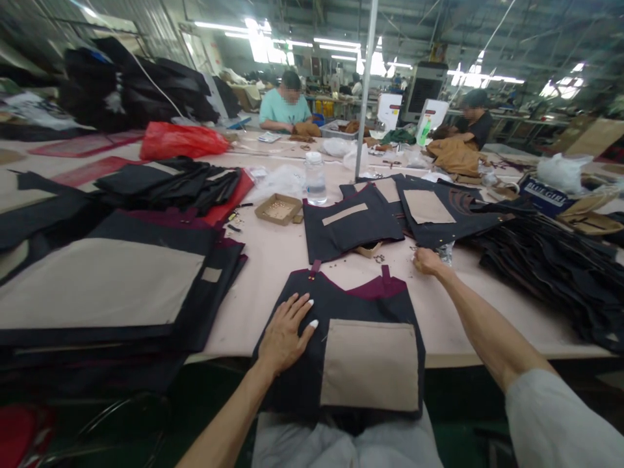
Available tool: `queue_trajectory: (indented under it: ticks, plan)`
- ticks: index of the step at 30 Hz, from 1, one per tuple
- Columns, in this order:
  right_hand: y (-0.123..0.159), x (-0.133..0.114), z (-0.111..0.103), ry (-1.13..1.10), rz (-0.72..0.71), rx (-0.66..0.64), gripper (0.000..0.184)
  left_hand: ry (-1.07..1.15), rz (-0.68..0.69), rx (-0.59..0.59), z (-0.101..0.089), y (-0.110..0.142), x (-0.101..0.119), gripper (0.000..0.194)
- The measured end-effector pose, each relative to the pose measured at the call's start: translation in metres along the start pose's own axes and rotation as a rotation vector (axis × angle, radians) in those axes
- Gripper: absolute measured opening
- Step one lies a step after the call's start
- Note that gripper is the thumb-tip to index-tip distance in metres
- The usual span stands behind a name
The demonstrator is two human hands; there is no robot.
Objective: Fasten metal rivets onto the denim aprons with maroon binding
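A dark fabric piece with maroon facing, two maroon tabs and a beige patch hangs partly over the table's near edge, onto my lap. Small gold-coloured studs show on its left tab. My left hand lies flat on the piece, fingers apart, with white coverings on the thumb and one fingertip. Farther out to the right, my right hand has its fingers pinched together low over the tabletop, beside a small clear plastic bag. Whatever those fingers hold is too small to make out.
Stacks of dark pieces lie left and right. Ahead are another dark panel, a cardboard tray of small parts, a clear bottle and a metal pole. Two people work across the table.
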State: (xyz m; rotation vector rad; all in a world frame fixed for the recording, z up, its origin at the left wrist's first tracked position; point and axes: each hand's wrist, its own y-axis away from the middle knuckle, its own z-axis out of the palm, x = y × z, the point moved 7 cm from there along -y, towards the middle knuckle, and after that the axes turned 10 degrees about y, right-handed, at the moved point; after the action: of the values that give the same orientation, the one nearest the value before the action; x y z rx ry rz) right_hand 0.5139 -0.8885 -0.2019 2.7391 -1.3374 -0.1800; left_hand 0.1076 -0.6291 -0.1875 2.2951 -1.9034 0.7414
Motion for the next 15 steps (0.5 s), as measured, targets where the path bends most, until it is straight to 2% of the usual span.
queue_trajectory:
  ticks: [3, 7, 10, 15]
  plan:
    - [0.019, -0.03, 0.003, -0.038, -0.151, 0.001, 0.017, 0.014, 0.001, 0.004, 0.0, 0.001, 0.0, 0.051]
    - [0.053, -0.073, 0.016, -0.233, -0.416, -0.01, 0.015, 0.019, 0.0, 0.001, 0.002, 0.002, -0.001, 0.051]
    - [0.064, -0.086, 0.025, -0.261, -0.435, -0.003, 0.009, 0.017, -0.003, 0.001, 0.002, 0.003, -0.002, 0.052]
    - [0.059, -0.087, 0.031, -0.314, -0.374, 0.011, 0.009, 0.026, -0.003, 0.015, 0.0, 0.003, -0.001, 0.05]
